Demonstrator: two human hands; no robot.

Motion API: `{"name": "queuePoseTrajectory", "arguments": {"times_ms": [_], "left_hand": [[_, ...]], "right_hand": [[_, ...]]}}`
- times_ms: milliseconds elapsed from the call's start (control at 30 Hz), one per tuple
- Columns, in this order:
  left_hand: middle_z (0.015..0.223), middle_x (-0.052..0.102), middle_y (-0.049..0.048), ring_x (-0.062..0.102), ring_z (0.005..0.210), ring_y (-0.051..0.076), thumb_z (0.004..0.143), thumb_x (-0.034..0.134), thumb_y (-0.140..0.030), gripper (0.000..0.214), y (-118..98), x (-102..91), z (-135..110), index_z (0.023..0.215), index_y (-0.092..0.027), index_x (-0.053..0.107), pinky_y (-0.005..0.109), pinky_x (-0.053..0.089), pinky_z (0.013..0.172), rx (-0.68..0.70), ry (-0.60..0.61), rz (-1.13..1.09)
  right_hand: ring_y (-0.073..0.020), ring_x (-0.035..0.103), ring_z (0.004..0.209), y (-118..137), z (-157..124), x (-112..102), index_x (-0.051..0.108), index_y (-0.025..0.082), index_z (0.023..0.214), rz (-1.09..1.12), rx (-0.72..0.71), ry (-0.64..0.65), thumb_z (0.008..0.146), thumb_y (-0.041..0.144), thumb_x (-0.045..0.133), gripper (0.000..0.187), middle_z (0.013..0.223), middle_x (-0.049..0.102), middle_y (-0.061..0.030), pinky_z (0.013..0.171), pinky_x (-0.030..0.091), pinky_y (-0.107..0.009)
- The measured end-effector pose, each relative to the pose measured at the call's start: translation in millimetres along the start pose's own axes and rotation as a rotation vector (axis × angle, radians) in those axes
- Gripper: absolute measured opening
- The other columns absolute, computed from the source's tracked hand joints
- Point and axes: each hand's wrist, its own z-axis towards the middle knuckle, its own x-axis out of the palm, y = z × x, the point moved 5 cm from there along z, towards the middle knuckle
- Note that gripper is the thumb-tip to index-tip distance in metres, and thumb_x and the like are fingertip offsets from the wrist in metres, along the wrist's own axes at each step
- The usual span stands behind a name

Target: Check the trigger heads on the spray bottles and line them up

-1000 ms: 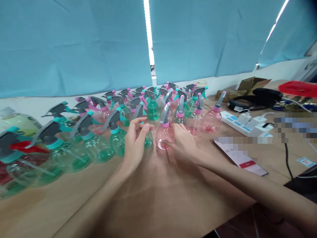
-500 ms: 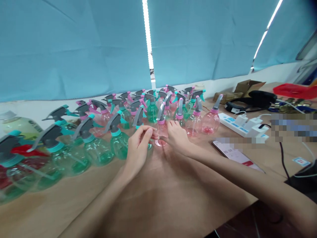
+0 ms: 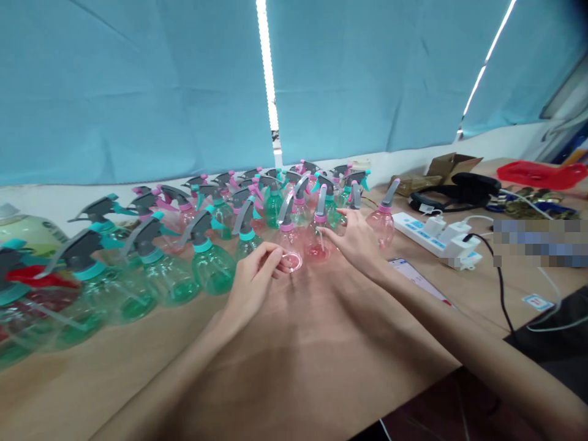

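Head view. Shows at the far left a pale jug (image 3: 32, 229), and nearer, a red thing (image 3: 43, 277) partly hidden among green bottles (image 3: 214, 269). Has these bottles upright in a slanting front line on the brown table (image 3: 229, 367), with teal collars and grey spray heads. Shows behind them many others, green and pink mixed. Has then the left hand (image 3: 255, 269) with curled fingers and thumb close to them, near the base of a pink bottle (image 3: 291, 239). Cannot tell any grip on this bottle. Shows between both hands a second pink bottle (image 3: 316, 250), also upright. Has next the right hand (image 3: 361, 242) open, with thumb and fingers spread, covering most of another bottle (image 3: 355, 193). Cannot tell any touching there. Shows further right the last pink bottle (image 3: 380, 226), then a phone (image 3: 416, 278) lying partly behind the right forearm, a white power strip (image 3: 420, 236) with plugs, a black headset (image 3: 454, 195) before an open box (image 3: 452, 168), a small card (image 3: 537, 302) and a red tray (image 3: 542, 175).
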Motion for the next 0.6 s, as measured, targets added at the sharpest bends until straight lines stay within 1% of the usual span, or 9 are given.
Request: {"name": "queuePoseTrajectory", "arguments": {"times_ms": [133,200,267,333,433,533,600], "left_hand": [[0.077,0.066,0.0015,0.064,0.075,0.016,0.093,0.049,-0.04,0.025,2,8.1,-8,0.09,-0.018,0.063,0.027,0.049,0.067,-0.03,0.038,0.011],[0.076,0.065,0.0005,0.063,0.073,0.015,0.093,0.049,-0.039,0.024,1,11.1,-11,0.091,-0.018,0.062,0.026,0.048,0.067,-0.047,0.046,0.019],[0.076,0.065,0.0001,0.063,0.073,0.014,0.093,0.05,-0.038,0.023,-1,14.8,-13,0.091,-0.018,0.062,0.025,0.047,0.067,-0.057,0.056,0.024],[0.076,0.065,0.0003,0.063,0.072,0.014,0.093,0.05,-0.037,0.023,-4,18.8,-15,0.091,-0.018,0.062,0.025,0.047,0.067,-0.071,0.058,0.022],[0.076,0.065,0.0009,0.062,0.071,0.014,0.092,0.05,-0.035,0.022,-9,25.3,-18,0.088,-0.016,0.061,0.024,0.047,0.066,-0.085,0.057,0.026],[0.078,0.065,0.0017,0.062,0.075,0.015,0.09,0.052,-0.035,0.021,-12,31.9,-19,0.088,-0.017,0.061,0.025,0.047,0.068,-0.081,0.037,0.045],[0.083,0.066,0.0026,0.062,0.08,0.016,0.088,0.055,-0.035,0.019,-11,35.9,-17,0.088,-0.017,0.061,0.027,0.047,0.072,-0.073,-0.007,0.071]], "right_hand": [[-0.0372,0.054,0.118,3,8,19,0.052,0.011,0.128,0.004,0.05,0.063,0.082,0.045,0.065,0.059,0.128,0.056,-0.0212,0.092,0.045,-0.049],[-0.0374,0.054,0.119,6,11,28,0.049,0.01,0.129,-0.011,0.084,0.103,0.081,0.044,0.066,0.061,0.131,0.055,-0.022,0.092,0.045,-0.048],[-0.0367,0.056,0.116,8,13,35,0.048,0.01,0.129,-0.027,0.119,0.143,0.081,0.044,0.067,0.061,0.128,0.058,-0.0216,0.09,0.046,-0.045],[-0.0359,0.06,0.11,7,15,39,0.048,0.01,0.126,-0.045,0.15,0.185,0.082,0.045,0.066,0.059,0.118,0.063,-0.0202,0.086,0.047,-0.042],[-0.0361,0.064,0.101,5,15,37,0.051,0.01,0.118,-0.082,0.172,0.238,0.083,0.05,0.063,0.054,0.107,0.068,-0.0195,0.078,0.047,-0.04],[-0.0353,0.064,0.1,4,8,27,0.054,0.011,0.11,-0.115,0.144,0.273,0.083,0.053,0.062,0.05,0.107,0.067,-0.0188,0.074,0.047,-0.038],[-0.0341,0.063,0.101,3,0,18,0.055,0.013,0.105,-0.14,0.118,0.295,0.082,0.054,0.062,0.048,0.106,0.066,-0.0171,0.073,0.046,-0.037]]}}
